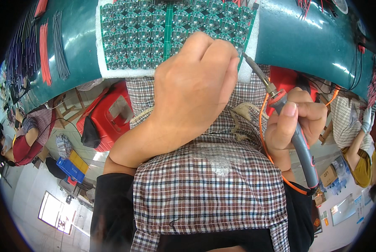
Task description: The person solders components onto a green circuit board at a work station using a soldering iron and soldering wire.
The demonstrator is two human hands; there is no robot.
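My right hand (312, 113) grips a soldering iron (307, 164) with a grey and red handle, thumb along its side. The iron's metal tip points up and left, close to the right edge of a panel of green circuit boards (133, 31). This panel lies on a white foam sheet (101, 54). Above the panel's lower middle is my left hand (192, 88), back turned up and fingers curled closed. Its fingertips are hidden, so what they pinch cannot be made out. An orange cord (261, 122) runs from the iron's handle end.
On the green table (80, 46), bundles of red wires (44, 54), grey wires (60, 46) and dark purple wires (22, 54) lie at left. Red stools (106, 117) stand below. One co-worker (26, 140) sits at left, another (358, 155) at right. Dark cables (358, 67) cross the right side.
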